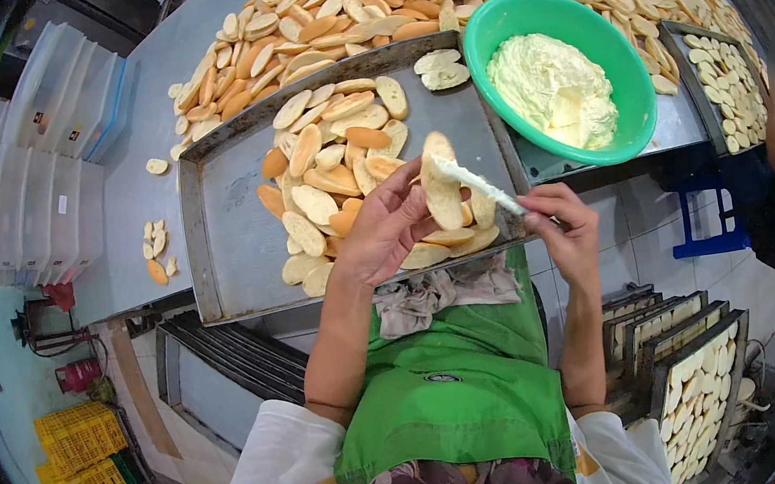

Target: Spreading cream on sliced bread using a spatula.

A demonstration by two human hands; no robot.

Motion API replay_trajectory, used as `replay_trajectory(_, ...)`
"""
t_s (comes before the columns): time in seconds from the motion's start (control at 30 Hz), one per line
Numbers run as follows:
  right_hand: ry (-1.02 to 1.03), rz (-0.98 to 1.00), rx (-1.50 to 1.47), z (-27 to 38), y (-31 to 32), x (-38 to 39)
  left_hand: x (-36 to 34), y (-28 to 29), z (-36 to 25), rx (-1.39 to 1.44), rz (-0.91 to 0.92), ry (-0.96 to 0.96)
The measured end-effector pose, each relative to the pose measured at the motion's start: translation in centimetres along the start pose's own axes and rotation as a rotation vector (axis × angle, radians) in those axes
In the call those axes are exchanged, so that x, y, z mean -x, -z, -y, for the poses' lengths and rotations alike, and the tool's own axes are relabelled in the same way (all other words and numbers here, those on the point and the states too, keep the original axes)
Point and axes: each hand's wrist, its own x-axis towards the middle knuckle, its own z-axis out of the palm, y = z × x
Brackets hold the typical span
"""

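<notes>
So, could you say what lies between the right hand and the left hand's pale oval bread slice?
In the head view, a slim pale spreader links right hand and bread slice.

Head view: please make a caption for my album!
Left hand holds bread, right hand holds a spreader against it, near a green bowl of cream.

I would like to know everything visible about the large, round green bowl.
The large, round green bowl looks like smooth plastic and stands open side up. It holds a mound of pale-yellow creamy spread, hollowed on the side nearer the person. It lies beyond the right hand, at the right edge of a grey rectangular metal tray; whether they touch is unclear.
</notes>
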Motion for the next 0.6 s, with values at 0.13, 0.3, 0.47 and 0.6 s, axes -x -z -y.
replay_trajectory(0.13,-0.019,0.021,0.103,-0.3,-1.0,0.3,0.2,2.1,0.8,0.020,-0.126,-0.025)
replay_trajectory(0.3,0.011,-0.086,0.208,-0.2,0.3,0.0,0.4,2.0,-0.1,-0.052,-0.179,-0.113)
replay_trajectory(0.47,-0.045,0.088,0.180,0.2,-0.5,0.1,0.2,2.8,-0.3,0.001,-0.147,-0.263)
replay_trajectory(0.6,0.010,-0.049,0.200,-0.8,0.1,0.8,0.0,2.9,-0.2,-0.024,-0.175,-0.185)
